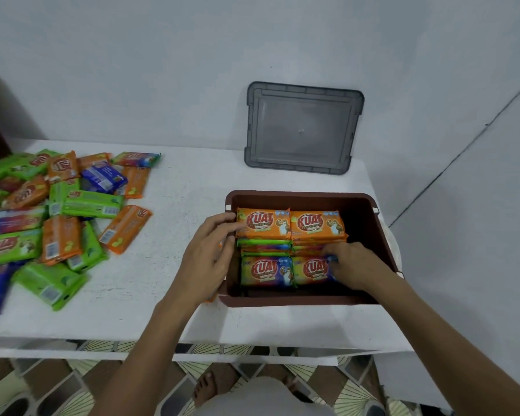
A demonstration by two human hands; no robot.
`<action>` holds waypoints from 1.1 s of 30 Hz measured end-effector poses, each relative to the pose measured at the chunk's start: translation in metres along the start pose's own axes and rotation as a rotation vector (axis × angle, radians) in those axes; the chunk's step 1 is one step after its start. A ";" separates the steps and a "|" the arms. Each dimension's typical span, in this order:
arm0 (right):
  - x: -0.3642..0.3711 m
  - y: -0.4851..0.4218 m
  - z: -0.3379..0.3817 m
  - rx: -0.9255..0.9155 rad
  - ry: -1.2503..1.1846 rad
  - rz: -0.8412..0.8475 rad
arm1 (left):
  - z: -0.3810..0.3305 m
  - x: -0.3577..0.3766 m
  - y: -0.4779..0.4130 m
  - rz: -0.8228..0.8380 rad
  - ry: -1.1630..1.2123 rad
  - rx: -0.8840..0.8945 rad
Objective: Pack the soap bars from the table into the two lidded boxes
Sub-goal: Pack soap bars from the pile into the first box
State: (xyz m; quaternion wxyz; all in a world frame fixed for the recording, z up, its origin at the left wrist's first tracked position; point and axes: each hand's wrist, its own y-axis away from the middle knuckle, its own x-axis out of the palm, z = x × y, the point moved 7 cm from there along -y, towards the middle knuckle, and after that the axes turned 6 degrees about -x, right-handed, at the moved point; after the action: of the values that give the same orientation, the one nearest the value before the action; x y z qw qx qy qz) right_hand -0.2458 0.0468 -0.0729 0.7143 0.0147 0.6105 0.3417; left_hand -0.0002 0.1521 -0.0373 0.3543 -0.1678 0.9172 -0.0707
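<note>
A brown box [364,211] stands open on the white table, holding wrapped soap bars in two columns: orange ones [315,225] at the back, multicoloured ones [266,271] in front. My left hand [207,259] reaches over the box's left wall, fingertips on the back-left orange bar [263,223]. My right hand [354,265] rests inside the box with its fingers on the front-right multicoloured bar [311,270]. A pile of loose soap bars [57,211] in green, orange and blue wrappers lies at the table's left.
The box's grey translucent lid [303,127] leans against the back wall behind the box. The table's front edge [192,340] is close to me, with tiled floor and my foot [204,385] below. A wall stands close on the right.
</note>
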 end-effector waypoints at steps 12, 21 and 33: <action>-0.039 0.045 0.194 -0.483 -0.301 -0.386 | 0.108 -0.079 0.045 -0.060 -0.165 -0.182; 0.073 0.001 0.276 -0.239 0.154 -0.099 | 0.189 -0.136 0.027 -0.072 -0.538 -0.270; 0.099 -0.025 0.252 -0.058 -0.039 -0.120 | 0.215 -0.121 0.000 0.020 -0.645 -0.382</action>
State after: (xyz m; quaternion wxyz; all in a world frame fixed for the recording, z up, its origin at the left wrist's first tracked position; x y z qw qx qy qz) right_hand -0.0096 0.1777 -0.1056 0.7456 -0.0359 0.5860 0.3153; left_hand 0.2282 0.1930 -0.1209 0.5881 -0.2354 0.7568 0.1616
